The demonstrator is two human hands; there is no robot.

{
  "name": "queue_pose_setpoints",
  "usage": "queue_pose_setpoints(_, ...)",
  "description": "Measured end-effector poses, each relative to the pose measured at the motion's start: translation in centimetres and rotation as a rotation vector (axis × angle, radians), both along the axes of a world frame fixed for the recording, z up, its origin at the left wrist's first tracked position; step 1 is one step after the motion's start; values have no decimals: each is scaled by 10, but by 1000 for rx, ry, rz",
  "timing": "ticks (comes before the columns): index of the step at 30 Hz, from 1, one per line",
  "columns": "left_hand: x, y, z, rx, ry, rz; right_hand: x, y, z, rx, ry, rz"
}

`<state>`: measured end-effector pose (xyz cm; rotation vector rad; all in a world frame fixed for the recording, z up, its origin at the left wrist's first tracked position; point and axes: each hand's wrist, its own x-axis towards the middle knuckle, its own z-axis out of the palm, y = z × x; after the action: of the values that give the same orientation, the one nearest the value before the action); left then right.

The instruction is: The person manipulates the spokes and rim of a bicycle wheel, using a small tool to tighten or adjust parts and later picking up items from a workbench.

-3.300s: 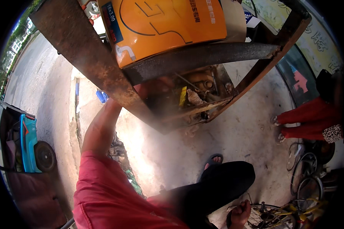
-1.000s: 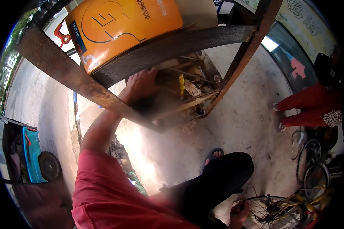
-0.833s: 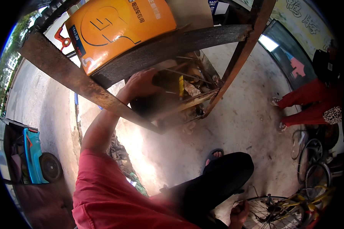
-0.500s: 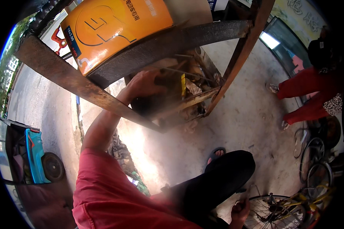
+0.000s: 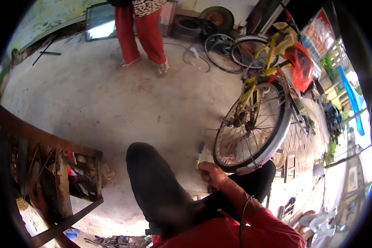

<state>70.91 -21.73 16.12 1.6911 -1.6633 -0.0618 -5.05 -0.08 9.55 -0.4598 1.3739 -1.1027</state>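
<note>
The slim yellow-and-black tool [image 5: 198, 163] was apparently pinched in the curled right hand [image 5: 212, 173], beside the mounted bicycle wheel [image 5: 249, 127]. The left hand [image 5: 39, 201] lay inside the rusty rack [image 5: 62, 184], its grip indiscernible. Work seemed unfinished, its remainder unclear.

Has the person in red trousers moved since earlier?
Yes: judged against the glass pane, the person in red trousers has shifted along it, away from the tyres.

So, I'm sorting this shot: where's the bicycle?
The bicycle is right of centre in the head view, its near wheel close to the right hand.
</note>
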Motion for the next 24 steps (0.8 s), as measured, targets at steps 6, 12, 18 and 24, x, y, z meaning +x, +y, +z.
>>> queue_pose_setpoints(6,-28,-11,-18,-356,230,214,-38,69,43,6,-217,-161)
queue_pose_setpoints(12,-185,47,-37,-136,98,49,-65,122,92,-111,-277,-194)
queue_pose_setpoints(18,-321,136,-69,224,-23,-246,-99,176,120,-366,-285,-111)
queue_pose_setpoints(24,-397,220,-105,574,-155,-437,-169,237,139,-464,-228,-419)
